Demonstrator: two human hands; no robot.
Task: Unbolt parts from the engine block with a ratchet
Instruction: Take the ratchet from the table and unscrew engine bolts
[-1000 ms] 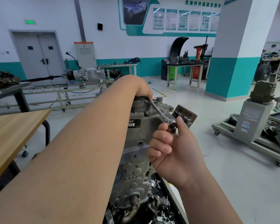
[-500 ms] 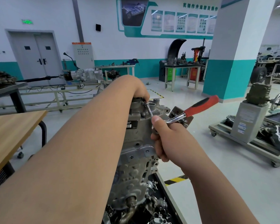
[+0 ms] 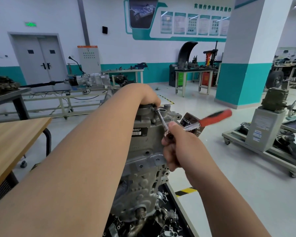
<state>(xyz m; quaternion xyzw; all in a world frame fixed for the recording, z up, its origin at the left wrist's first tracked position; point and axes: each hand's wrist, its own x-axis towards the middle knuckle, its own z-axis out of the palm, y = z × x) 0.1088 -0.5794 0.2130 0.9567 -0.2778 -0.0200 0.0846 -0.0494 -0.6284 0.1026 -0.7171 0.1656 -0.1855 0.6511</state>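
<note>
At engine block (image 3: 143,149) top: right hand (image 3: 181,147) grips ratchet (image 3: 212,118) head; left hand (image 3: 149,98) grip hidden. Long tilted extension (image 3: 161,118) may cam off, pinching left hand.

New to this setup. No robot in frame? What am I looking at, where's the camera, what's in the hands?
No robot here: a person works with bare hands, and the single camera sits on their head, looking forward and down, so both forearms reach into view. The grey metal lump in the middle is an engine block, standing upright in a workshop. The right hand grips a ratchet with a red handle; its long steel bar runs up to the top of the block. The left hand rests on the block's top beside that end; its fingers are hidden. At the block's base lie loose metal parts. A wooden table stands at left.
</note>
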